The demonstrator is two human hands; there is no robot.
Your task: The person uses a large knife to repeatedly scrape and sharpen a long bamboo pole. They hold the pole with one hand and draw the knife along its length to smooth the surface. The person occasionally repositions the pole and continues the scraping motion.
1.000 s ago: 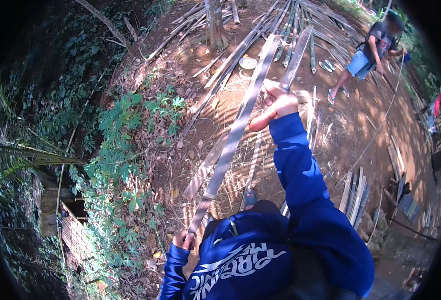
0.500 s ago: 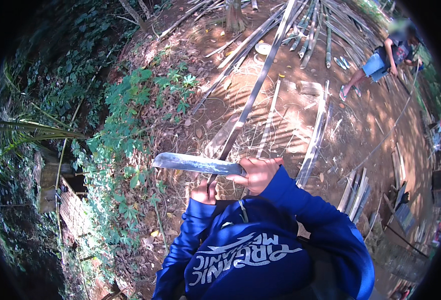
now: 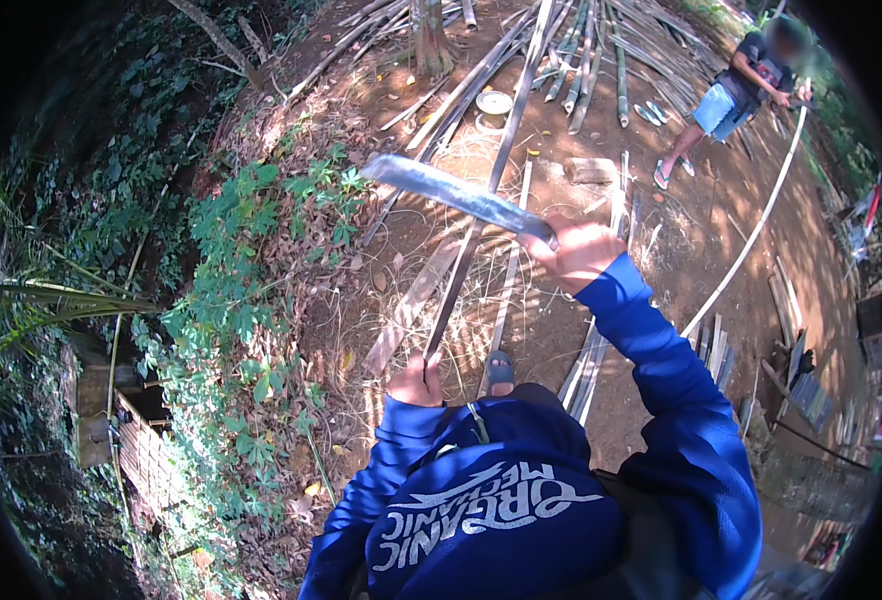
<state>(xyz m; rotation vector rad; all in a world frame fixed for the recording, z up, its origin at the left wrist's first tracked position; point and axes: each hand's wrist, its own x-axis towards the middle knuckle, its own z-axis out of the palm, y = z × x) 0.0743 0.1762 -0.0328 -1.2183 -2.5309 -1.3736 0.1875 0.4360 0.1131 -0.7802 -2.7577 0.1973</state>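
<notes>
A long dark bamboo strip [image 3: 459, 275] runs away from me toward the far bamboo. My left hand [image 3: 416, 383] is closed around its near end, close to my body. In my right hand [image 3: 583, 252] is a machete, gripped by its handle, which the fingers hide. The machete's broad grey blade [image 3: 451, 193] points left and lies across the strip, a good way beyond my left hand. Whether the edge touches the strip, I cannot tell.
Several bamboo poles [image 3: 621, 85] lie spread at the far side, near a tree trunk [image 3: 429, 40]. A flat board [image 3: 413, 310] and thin shavings cover the ground ahead. Green plants [image 3: 236, 270] border the left. At far right a person [image 3: 736, 95] holds a long pale strip [image 3: 761, 225].
My right hand has carried the machete forward and away from my body along the strip, and the blade is now more tilted. My left hand still grips the near end.
</notes>
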